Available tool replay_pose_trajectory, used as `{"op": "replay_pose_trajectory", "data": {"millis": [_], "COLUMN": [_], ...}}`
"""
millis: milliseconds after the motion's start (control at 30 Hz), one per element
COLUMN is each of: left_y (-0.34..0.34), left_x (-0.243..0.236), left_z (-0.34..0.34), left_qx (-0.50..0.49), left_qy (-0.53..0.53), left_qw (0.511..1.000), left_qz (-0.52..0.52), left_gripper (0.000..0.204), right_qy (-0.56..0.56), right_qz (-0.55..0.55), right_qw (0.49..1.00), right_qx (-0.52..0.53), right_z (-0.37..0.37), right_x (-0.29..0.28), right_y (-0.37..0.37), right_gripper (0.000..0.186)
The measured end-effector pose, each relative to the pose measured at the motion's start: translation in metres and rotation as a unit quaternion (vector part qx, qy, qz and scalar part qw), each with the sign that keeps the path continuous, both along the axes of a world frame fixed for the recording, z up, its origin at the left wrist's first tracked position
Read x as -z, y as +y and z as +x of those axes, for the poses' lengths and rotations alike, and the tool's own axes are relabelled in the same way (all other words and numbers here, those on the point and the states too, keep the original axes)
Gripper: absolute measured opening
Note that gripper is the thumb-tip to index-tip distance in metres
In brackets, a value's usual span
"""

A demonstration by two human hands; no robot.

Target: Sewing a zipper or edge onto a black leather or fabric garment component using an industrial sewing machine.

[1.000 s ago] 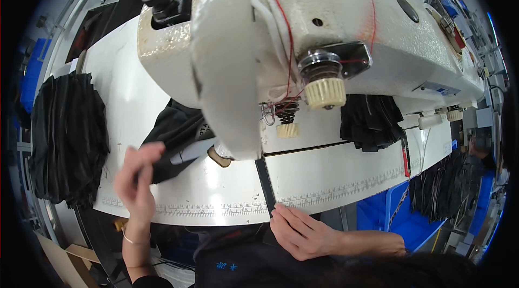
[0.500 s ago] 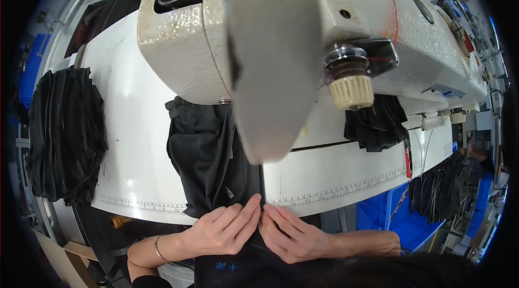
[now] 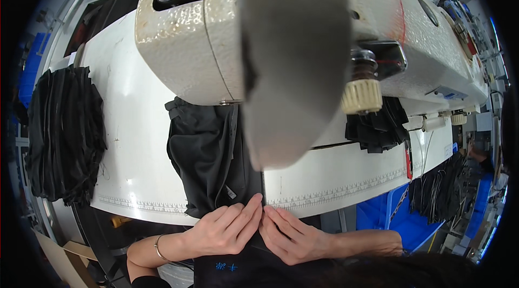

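Observation:
A black cloth piece [image 3: 208, 153], creased and with a small pale tag on it, runs from under the sewing machine [image 3: 178, 55] down to the table's front edge. At its straight right edge, my left hand [image 3: 230, 227] is closed, fingertips pinching the cloth. Just beside it, my right hand [image 3: 292, 236] is closed on the same edge, thumb and forefinger together. The hands nearly touch. A blurred pale grey object [image 3: 297, 72] close to the camera hides the needle area and part of the cloth.
A stack of black cloth pieces [image 3: 67, 136] lies on the left of the white table [image 3: 135, 180]; a smaller black pile [image 3: 378, 123] sits right, beside red-handled scissors or a similar tool [image 3: 408, 158]. A blue bin [image 3: 376, 212] and hanging black pieces [image 3: 435, 191] are beyond the right edge.
The blurred grey object has shifted right across the view, covering more of the machine's cream knob. Both hands and the cloth stay almost where they were.

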State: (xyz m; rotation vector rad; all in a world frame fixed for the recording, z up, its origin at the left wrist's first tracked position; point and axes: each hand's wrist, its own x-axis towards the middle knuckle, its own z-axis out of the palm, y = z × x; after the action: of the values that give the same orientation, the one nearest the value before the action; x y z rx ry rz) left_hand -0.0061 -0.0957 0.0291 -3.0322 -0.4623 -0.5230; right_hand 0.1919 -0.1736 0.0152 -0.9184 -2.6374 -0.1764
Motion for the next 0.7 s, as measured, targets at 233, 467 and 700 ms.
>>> {"op": "replay_pose_trajectory", "data": {"millis": [233, 467, 700], "left_y": [0.003, 0.043, 0.081], "left_x": [-0.003, 0.008, 0.003], "left_z": [-0.001, 0.009, 0.016], "left_qx": [0.013, 0.041, -0.031], "left_qy": [0.007, -0.023, -0.072], "left_qw": [0.999, 0.998, 0.989], "left_qz": [-0.035, -0.04, -0.122], "left_gripper": [0.027, 0.029, 0.029], "right_qy": [0.002, -0.026, -0.062], "right_qz": [-0.024, 0.01, 0.1], "right_qw": [0.999, 1.0, 0.993], "right_qx": [-0.021, 0.002, -0.003], "right_z": [0.0, 0.012, 0.018], "right_x": [-0.005, -0.02, 0.013], "right_y": [0.004, 0.043, 0.078], "right_gripper": [0.031, 0.03, 0.022]}}
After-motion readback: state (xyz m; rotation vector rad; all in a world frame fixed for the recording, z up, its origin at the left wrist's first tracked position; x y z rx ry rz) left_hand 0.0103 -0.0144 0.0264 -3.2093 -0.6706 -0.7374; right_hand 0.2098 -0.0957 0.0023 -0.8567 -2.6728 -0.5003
